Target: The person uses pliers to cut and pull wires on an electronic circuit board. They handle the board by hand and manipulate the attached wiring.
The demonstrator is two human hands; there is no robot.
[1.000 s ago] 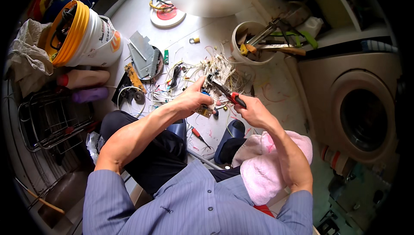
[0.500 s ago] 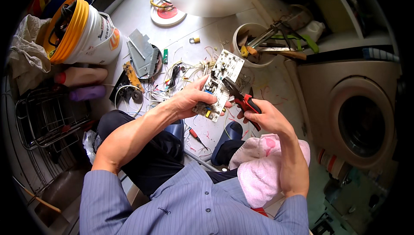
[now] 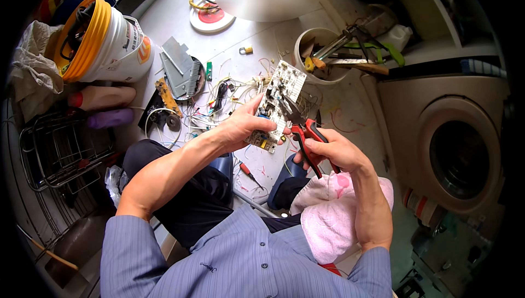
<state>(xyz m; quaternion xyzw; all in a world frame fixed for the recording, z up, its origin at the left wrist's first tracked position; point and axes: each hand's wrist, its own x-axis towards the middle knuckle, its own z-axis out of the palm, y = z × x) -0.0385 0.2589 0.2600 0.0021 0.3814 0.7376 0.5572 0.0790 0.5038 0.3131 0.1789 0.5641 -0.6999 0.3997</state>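
My left hand [image 3: 246, 125] grips a pale circuit board [image 3: 285, 82] by its left edge, thumb across the face. Small black, blue and yellow components stand on the board, which is tilted above the floor. In my right hand [image 3: 336, 149] is a pair of pliers [image 3: 306, 134] with red and black handles, spread apart. Their dark jaws lie over the board's right side; whether they touch a component I cannot tell. Below the board, a red-handled screwdriver [image 3: 249, 172] lies on the floor between my feet.
Loose wires [image 3: 219, 104] and scraps litter the floor beyond my hands. A tool bucket [image 3: 302, 52] stands at the far right, a white and yellow bucket [image 3: 123, 46] at the far left. A pink towel [image 3: 333, 216] covers my right thigh. To the right is a front-loading washing machine [image 3: 404, 128].
The pliers' handles have spread wider and their jaws have parted. My right hand has shifted slightly toward me; the board has tilted a little in my left hand.
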